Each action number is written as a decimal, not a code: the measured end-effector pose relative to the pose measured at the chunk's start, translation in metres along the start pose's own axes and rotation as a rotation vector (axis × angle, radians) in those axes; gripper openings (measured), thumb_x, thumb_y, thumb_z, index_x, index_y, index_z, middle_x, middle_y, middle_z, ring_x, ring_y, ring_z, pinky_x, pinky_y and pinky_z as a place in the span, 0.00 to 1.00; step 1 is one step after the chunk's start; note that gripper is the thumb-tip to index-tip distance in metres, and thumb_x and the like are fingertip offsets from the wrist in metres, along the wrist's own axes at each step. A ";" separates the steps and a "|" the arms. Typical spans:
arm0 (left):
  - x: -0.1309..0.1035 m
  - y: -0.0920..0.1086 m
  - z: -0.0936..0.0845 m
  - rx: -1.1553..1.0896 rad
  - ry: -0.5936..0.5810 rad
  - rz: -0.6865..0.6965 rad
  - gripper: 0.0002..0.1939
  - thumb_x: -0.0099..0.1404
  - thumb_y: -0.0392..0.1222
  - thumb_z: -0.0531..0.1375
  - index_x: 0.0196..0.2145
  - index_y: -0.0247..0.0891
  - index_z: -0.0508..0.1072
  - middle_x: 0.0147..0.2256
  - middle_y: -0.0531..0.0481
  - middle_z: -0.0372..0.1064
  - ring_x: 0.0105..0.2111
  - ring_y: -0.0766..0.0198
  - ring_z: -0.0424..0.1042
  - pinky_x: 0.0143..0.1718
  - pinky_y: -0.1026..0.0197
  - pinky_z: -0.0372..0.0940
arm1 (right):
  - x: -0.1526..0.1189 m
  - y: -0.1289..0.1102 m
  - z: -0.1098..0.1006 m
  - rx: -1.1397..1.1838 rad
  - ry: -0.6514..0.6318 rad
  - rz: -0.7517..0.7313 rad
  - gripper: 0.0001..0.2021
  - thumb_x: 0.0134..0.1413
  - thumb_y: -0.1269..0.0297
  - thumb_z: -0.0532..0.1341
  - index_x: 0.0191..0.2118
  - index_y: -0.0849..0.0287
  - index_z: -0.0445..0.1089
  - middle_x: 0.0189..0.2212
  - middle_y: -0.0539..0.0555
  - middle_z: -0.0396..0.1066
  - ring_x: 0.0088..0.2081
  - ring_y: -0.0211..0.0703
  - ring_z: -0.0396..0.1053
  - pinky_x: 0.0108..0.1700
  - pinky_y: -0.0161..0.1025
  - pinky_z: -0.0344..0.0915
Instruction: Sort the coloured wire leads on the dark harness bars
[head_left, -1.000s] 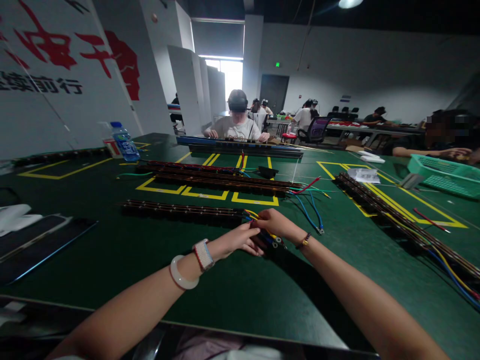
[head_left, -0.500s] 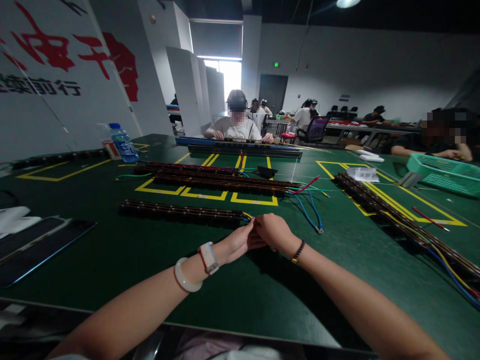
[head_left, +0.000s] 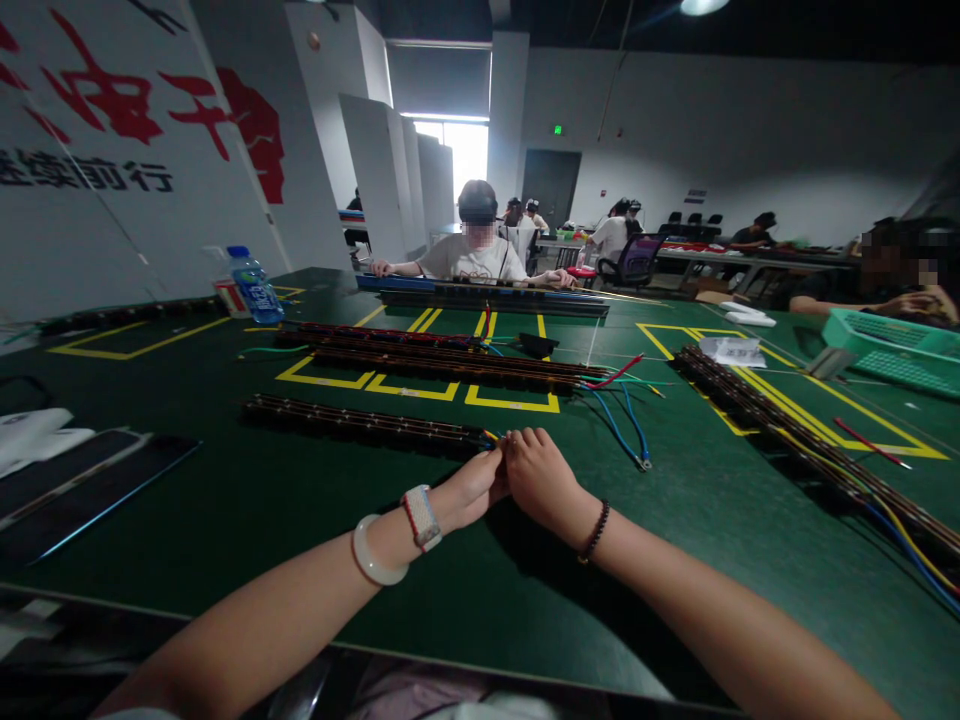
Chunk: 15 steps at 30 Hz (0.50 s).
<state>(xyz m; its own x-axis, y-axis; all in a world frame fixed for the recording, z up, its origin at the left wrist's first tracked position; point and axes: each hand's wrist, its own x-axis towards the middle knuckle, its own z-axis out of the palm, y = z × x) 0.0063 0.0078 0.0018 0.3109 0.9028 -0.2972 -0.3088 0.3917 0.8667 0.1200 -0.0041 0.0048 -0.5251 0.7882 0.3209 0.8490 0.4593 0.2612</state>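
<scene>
My left hand point(head_left: 474, 488) and my right hand point(head_left: 544, 478) meet at the right end of a long, dark strip assembly point(head_left: 367, 420) on the green table. Both hands have their fingers closed at the short coloured wires point(head_left: 491, 438) coming out of that end. A bit of yellow and blue shows there, but the wires' far ends are hidden by the fingers. My right hand is bent over with its knuckles up. My left hand comes from below, thumb along the top. Beyond them lie more dark strip assemblies point(head_left: 450, 362) with red, green and blue wires point(head_left: 622, 425).
At right lie another long strip bundle point(head_left: 780, 430), a loose red wire point(head_left: 870, 443) and a green basket point(head_left: 892, 350). A water bottle point(head_left: 255, 287) stands back left; a dark flat panel point(head_left: 97, 480) lies near left. A person point(head_left: 480, 240) sits opposite, hands on a blue strip.
My right hand has turned more upright, its knuckles rising and its wrist dropping. My left hand stays at the wires. The person opposite has spread their hands farther apart.
</scene>
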 end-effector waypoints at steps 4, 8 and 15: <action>0.001 0.001 -0.001 0.008 -0.016 -0.011 0.07 0.68 0.36 0.49 0.37 0.31 0.64 0.33 0.47 0.68 0.29 0.71 0.68 0.28 0.69 0.61 | -0.004 0.002 -0.002 0.013 -0.001 -0.030 0.17 0.59 0.69 0.47 0.47 0.67 0.69 0.44 0.64 0.59 0.45 0.48 0.55 0.46 0.44 0.53; -0.001 0.002 -0.002 0.009 -0.015 -0.015 0.07 0.68 0.34 0.48 0.34 0.32 0.63 0.29 0.49 0.67 0.25 0.72 0.66 0.29 0.67 0.62 | -0.009 0.012 -0.025 0.080 -0.108 -0.054 0.17 0.61 0.64 0.47 0.45 0.64 0.70 0.44 0.63 0.60 0.46 0.47 0.56 0.47 0.44 0.54; 0.002 -0.001 -0.007 -0.005 -0.213 -0.019 0.07 0.65 0.35 0.54 0.29 0.29 0.67 0.29 0.46 0.69 0.26 0.71 0.67 0.36 0.63 0.64 | -0.012 0.030 -0.056 0.214 -0.201 0.115 0.18 0.60 0.54 0.52 0.41 0.63 0.71 0.38 0.60 0.64 0.42 0.45 0.63 0.45 0.40 0.58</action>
<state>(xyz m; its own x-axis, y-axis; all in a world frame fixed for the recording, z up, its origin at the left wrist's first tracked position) 0.0005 0.0104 -0.0023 0.4993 0.8375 -0.2221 -0.3048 0.4098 0.8597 0.1480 -0.0225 0.0598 -0.4210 0.8954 0.1451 0.9064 0.4215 0.0291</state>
